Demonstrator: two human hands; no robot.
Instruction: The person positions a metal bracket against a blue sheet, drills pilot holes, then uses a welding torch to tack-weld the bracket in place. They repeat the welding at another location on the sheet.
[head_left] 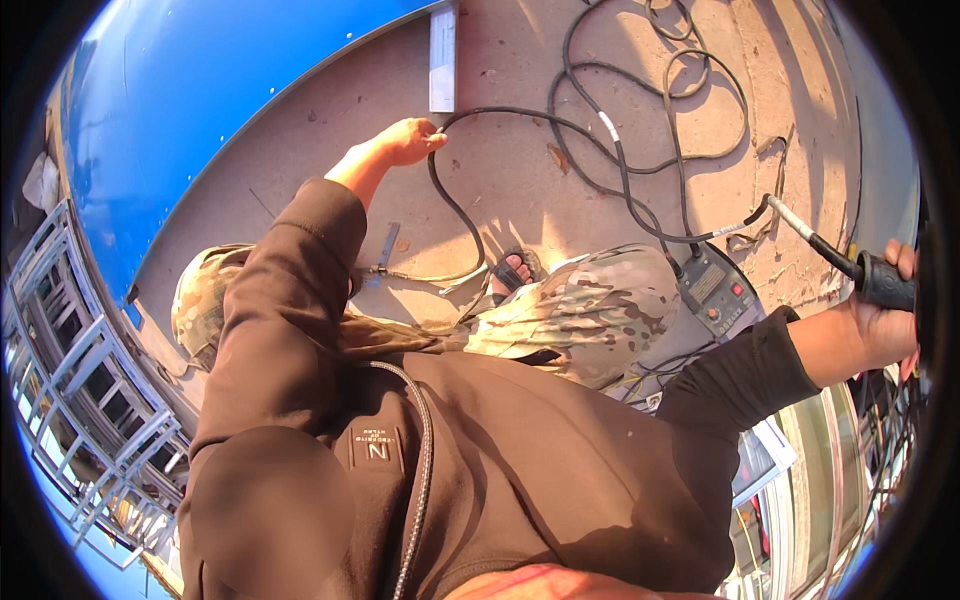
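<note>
My left hand (pixel 408 142) reaches forward over the floor, its fingers closed on a bend of a black cable (pixel 505 110). Just beyond it lies a pale rectangular metal profile (pixel 443 65). At the far right edge, my right hand (pixel 893 325) is wrapped round a thick black cylindrical handle (pixel 884 283). A cable wrapped partly in white (pixel 790 217) enters that handle; the handle's far end is cut off by the picture's rim. Beside my leg stands a grey welding-machine-like box (pixel 712 290) with a red switch and a knob, where black cables plug in.
Looped cables (pixel 650 165) lie across the dusty floor (pixel 370 110). A large blue panel (pixel 230 80) borders the left. Metal frames (pixel 95 385) stand far left. A small metal piece (pixel 386 248) lies near my sandalled foot (pixel 515 270). Tangled wires and long profiles (pixel 815 490) are at lower right.
</note>
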